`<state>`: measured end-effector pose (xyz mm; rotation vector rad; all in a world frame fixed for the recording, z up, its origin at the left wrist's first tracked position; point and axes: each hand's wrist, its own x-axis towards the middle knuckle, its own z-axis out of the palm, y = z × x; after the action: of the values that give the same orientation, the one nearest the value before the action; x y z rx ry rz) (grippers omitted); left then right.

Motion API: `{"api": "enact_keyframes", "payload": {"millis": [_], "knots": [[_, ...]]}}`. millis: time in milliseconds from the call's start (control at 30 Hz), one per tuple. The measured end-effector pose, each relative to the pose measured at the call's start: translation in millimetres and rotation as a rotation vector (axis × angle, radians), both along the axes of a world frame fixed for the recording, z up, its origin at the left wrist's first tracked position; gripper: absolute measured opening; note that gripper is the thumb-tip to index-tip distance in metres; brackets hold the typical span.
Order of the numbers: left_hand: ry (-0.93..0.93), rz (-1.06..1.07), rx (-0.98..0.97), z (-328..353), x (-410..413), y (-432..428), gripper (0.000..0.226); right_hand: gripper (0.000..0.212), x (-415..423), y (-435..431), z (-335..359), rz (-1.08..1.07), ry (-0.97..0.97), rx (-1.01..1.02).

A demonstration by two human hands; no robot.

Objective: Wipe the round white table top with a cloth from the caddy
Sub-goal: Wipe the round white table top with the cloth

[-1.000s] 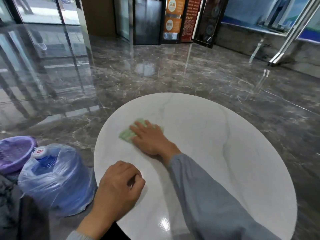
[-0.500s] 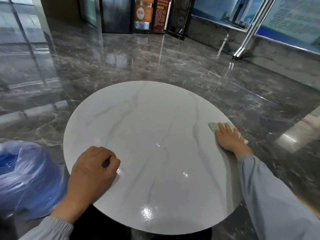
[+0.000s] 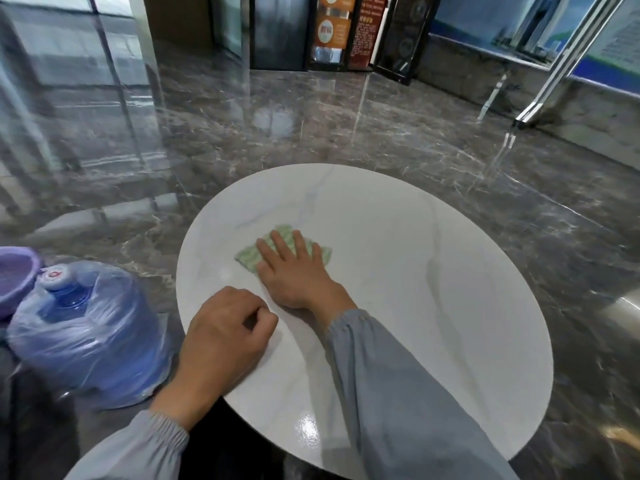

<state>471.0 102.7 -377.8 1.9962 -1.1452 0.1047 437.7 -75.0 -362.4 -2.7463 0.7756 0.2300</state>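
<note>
A green cloth is pressed flat on the round white table top, left of its middle, by the right hand, whose fingers are laid straight over it. The left hand is rested by the near-left edge, fingers curled in, nothing held. A plastic-wrapped water bottle is seen on the floor beside the table.

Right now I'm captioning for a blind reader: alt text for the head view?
The right hand presses a green cloth flat on the round white table top; the left hand rests curled near its edge.
</note>
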Motion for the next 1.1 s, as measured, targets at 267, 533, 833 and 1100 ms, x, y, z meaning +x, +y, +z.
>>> {"api": "enact_keyframes", "payload": {"millis": [267,533,833,1100], "knots": [[0.056,-0.036,0.042,2.1,-0.2,2.5,0.018,0.057,-113.9,-83.7,6.2,-0.341,-0.001,-0.028],[0.080,0.014,0.118,4.2,-2.4,-0.1,0.026,0.060,-307.8,-159.5,13.1,-0.852,0.113,-0.021],[0.059,-0.007,0.046,2.1,-3.6,-0.8,0.019,0.058,-177.3,-116.6,10.0,-0.548,0.079,-0.011],[0.018,0.003,0.010,-2.5,1.1,1.2,0.025,0.058,-46.3,26.3,2.4,0.024,-0.013,0.013]]}}
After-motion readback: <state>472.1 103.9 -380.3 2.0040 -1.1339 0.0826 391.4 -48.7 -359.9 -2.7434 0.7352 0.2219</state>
